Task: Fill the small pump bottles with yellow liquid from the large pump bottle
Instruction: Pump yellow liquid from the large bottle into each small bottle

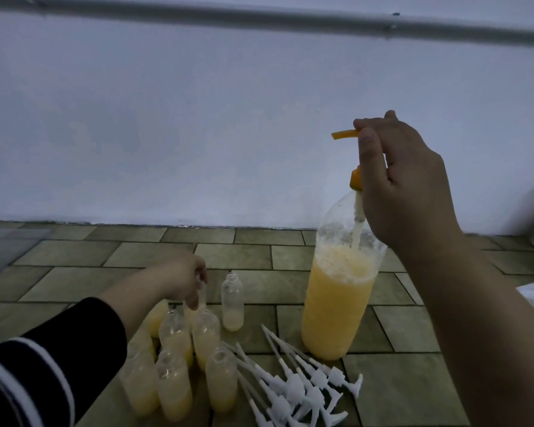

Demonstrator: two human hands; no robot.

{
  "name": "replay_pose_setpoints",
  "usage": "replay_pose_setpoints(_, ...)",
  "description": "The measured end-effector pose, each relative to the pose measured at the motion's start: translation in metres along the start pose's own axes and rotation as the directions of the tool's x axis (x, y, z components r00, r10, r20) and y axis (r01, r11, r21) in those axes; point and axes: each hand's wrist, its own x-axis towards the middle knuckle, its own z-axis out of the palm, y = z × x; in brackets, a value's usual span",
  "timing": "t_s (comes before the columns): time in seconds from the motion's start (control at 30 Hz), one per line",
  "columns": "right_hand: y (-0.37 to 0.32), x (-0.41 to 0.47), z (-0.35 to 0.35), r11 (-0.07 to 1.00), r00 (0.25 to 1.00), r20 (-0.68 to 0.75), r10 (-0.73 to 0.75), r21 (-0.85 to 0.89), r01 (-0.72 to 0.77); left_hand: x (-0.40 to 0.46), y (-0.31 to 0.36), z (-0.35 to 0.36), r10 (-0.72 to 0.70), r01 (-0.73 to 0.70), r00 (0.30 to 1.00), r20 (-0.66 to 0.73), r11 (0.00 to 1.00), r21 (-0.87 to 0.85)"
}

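While the right hand (404,186) pinches the orange pump (346,134) atop the large bottle (336,303), about two-thirds full of yellow liquid, left-hand fingers (195,291) grip a small bottle (201,295) among part-filled small bottles (173,386); the tiled floor (259,257) behind lies open.

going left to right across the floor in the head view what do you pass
dark sleeve → cluster of small bottles → lone nearly empty small bottle → pile of white pumps → large bottle with the right hand on its orange pump

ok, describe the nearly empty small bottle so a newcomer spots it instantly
Start at the large pump bottle of yellow liquid on the tiled floor. Just left of it stands one small bottle, apart from the cluster. Unlike those, it holds only a thin pale layer at the bottom.
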Motion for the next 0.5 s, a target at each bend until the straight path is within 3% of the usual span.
replay_pose_setpoints(0.2,0.0,0.001,0.001,1.0,1.0,-0.01,0.003,0.014,-0.003,0.0,0.003,-0.003,0.043,-0.045,0.998,0.046,0.998,0.039)
replay_pose_setpoints(0.4,0.0,0.001,0.003,1.0,1.0,0.005,0.005,-0.022,-0.004,0.004,0.017,-0.003,0.161,-0.169,0.984,-0.078,0.98,-0.107)
replay_pose_setpoints(0.5,0.001,0.002,0.004,1.0,1.0,0.006,0.016,-0.004,-0.016,0.006,0.03,0.002,0.176,-0.177,0.984,-0.034,0.984,-0.037)
